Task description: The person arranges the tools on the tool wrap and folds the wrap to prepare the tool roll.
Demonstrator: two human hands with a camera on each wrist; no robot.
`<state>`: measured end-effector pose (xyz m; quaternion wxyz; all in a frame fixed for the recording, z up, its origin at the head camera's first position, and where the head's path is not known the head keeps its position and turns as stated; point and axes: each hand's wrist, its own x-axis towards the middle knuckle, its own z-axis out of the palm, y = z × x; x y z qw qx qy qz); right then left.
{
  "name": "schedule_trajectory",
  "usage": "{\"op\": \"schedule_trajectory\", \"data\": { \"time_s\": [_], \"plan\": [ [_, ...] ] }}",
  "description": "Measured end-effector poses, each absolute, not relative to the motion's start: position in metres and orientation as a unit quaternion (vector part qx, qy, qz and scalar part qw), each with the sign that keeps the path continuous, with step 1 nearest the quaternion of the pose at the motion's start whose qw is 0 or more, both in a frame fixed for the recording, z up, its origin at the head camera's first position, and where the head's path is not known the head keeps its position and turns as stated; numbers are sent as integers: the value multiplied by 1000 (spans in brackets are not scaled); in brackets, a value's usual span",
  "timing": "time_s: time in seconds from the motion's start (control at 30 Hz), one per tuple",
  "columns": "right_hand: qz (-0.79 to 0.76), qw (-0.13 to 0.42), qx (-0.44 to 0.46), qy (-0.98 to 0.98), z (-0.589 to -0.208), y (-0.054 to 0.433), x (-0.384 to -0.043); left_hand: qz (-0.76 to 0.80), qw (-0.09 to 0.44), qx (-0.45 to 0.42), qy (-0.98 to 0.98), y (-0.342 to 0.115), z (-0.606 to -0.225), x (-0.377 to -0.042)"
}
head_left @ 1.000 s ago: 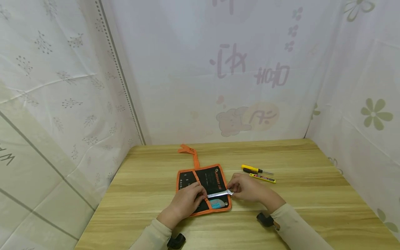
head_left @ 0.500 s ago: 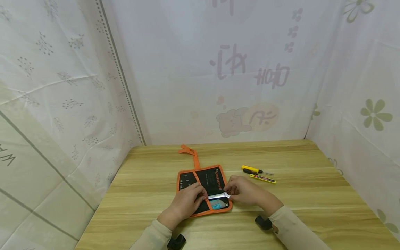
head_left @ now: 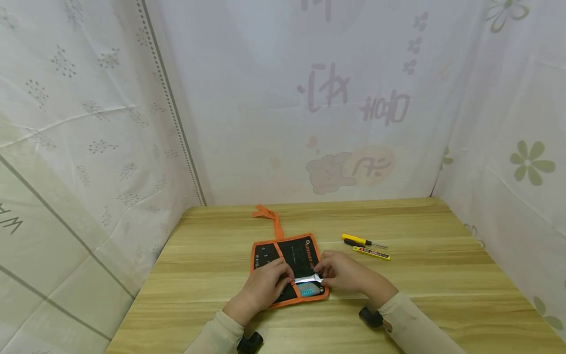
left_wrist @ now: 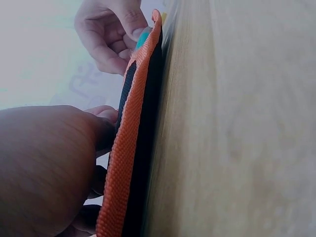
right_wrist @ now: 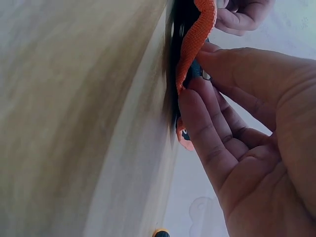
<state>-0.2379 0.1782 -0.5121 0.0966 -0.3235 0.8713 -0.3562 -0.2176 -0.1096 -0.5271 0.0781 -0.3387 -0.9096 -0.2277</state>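
Observation:
A black fabric tool pouch with orange trim (head_left: 297, 253) lies opened out on the table. My right hand (head_left: 345, 273) pinches the right end of a silver wrench (head_left: 306, 279), whose left end is hidden at the pouch's inner pocket. At that pocket's orange edge, my left hand (head_left: 263, 284) holds the band between thumb and fingers. Just below the wrench, a grey and teal tool (head_left: 308, 289) sticks out of the pocket. Seen from the right wrist, the thumb and fingers (right_wrist: 212, 133) close in at the pouch's orange border (right_wrist: 195, 44).
To the right of the pouch lie a yellow-handled screwdriver (head_left: 355, 239), a black-handled tool (head_left: 352, 242) and a flat yellow case (head_left: 372, 253). An orange strap (head_left: 277, 225) runs from the pouch toward the table's back edge. Patterned curtains (head_left: 274, 123) hang around the wooden table (head_left: 212, 255).
My right hand has moved left with the wrench, and less of the wrench shows beyond the pocket edge. The left hand stays at the pocket.

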Motion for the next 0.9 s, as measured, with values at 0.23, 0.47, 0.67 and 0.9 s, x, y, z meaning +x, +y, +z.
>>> {"op": "schedule_trajectory", "data": {
  "time_s": [0.23, 0.47, 0.67, 0.9],
  "plan": [
    [-367, 100, -329, 864, -511, 175, -235, -228, 75, -340, -910, -109, -527, -218],
    [-370, 100, -344, 857, -512, 172, -233, -223, 81, -344, -909, -107, -528, -217],
    [-360, 97, -344, 862, -511, 170, -233, -228, 82, -345, -907, -106, -528, -217],
    [-356, 97, -343, 864, -509, 167, -230, -224, 85, -346, -907, -106, -528, -217]
  ]
}}
